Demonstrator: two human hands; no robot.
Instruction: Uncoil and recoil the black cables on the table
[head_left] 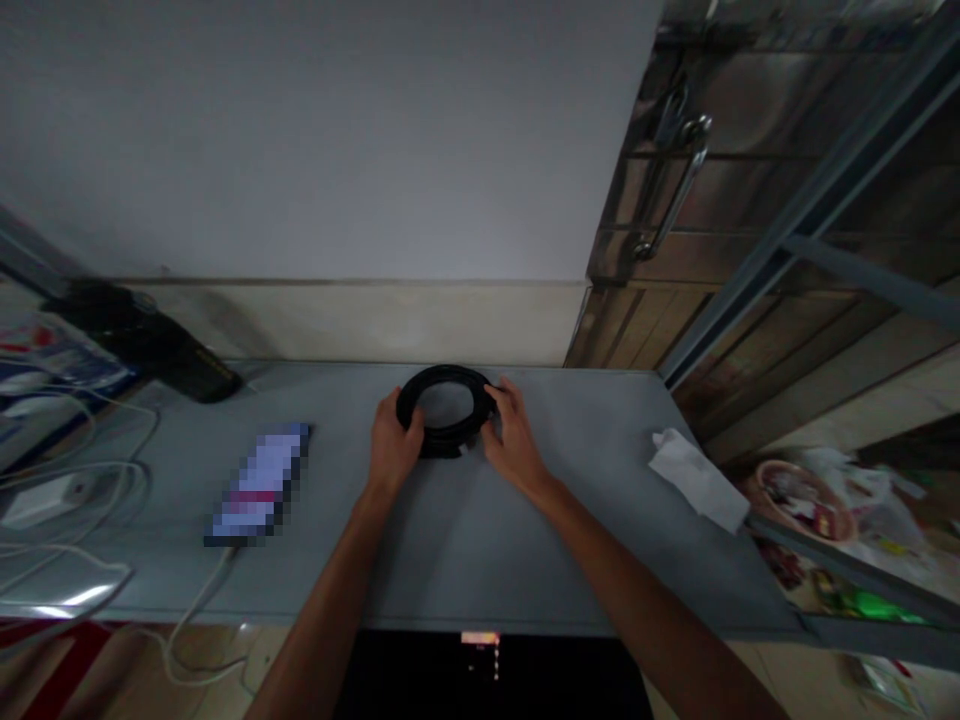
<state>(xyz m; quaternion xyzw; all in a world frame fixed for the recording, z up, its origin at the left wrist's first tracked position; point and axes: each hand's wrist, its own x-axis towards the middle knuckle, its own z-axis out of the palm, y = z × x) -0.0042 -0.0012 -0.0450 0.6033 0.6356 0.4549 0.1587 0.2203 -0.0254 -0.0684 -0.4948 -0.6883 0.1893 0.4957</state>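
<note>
A black cable wound into a round coil (448, 437) is between my two hands, near the far edge of the grey table (480, 560). My left hand (393, 440) grips the coil's left side, its thumb lying over the ring. On the opposite side my right hand (514, 437) has its fingers and thumb bent around the ring's edge. A short cable end with a lighter tip shows at the bottom of the coil. The fingers under the coil are hidden.
Left on the table are a phone (262, 485) with a white cable, a dark bottle-like object (180, 355) lying tilted, and a white power adapter (46, 500). A crumpled white paper (697, 480) lies at right. Beyond the metal frame stands a pink basket (802, 500) of litter.
</note>
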